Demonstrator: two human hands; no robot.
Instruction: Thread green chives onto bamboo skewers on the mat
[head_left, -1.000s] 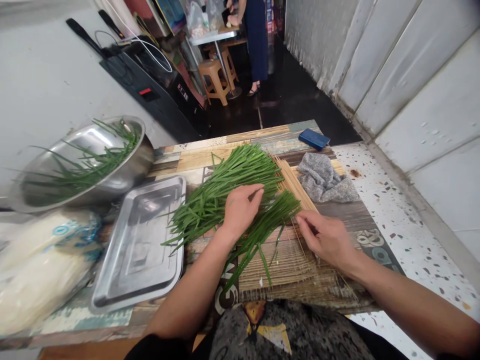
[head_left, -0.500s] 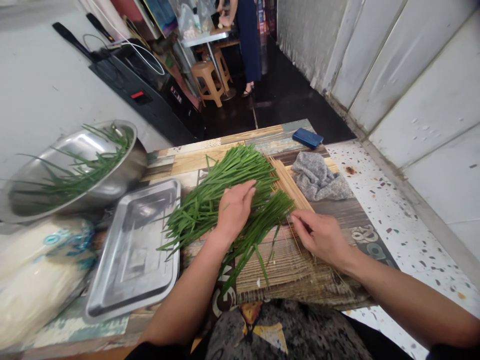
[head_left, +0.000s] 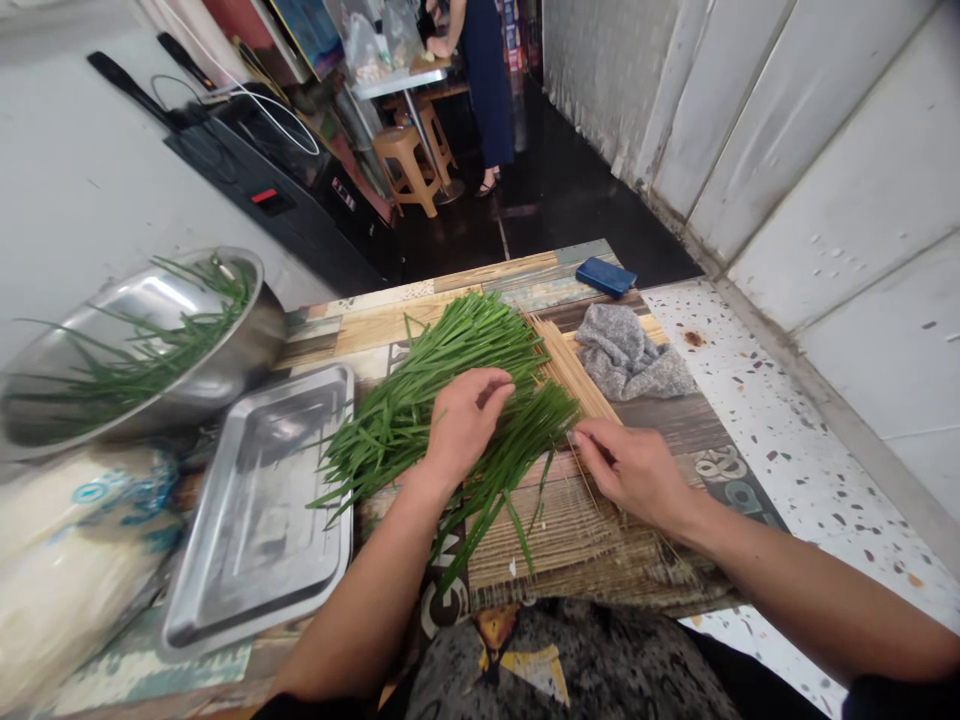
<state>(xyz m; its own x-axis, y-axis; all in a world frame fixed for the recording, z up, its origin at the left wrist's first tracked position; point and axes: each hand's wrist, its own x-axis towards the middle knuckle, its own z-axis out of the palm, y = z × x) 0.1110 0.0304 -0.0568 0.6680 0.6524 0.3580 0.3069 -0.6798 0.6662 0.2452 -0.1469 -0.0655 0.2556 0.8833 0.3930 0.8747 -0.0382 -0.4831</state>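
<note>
A heap of long green garlic chives (head_left: 457, 345) lies across the middle of the table, with a smaller bunch (head_left: 517, 455) along its near right side. Over the chives, my left hand (head_left: 466, 420) is closed, fingers bent and thumb close to the index finger; what they hold, if anything, is hidden. At the cut ends of the smaller bunch, my right hand (head_left: 626, 465) pinches a thin bamboo skewer (head_left: 585, 478). Beyond it, many more skewers (head_left: 574, 372) lie side by side, partly beneath the chives.
To the left are a metal tray (head_left: 259, 520), a steel bowl (head_left: 262, 320) of chives and a plastic bag (head_left: 82, 560) with pale contents. A grey cloth (head_left: 630, 355) and a blue box (head_left: 606, 276) lie at the right. Another person (head_left: 486, 80) stands at a far table.
My left hand's fingers have bent inward from a flatter, stretched pose. My right hand keeps its pinch beside the bunch. The whole view has shifted slightly.
</note>
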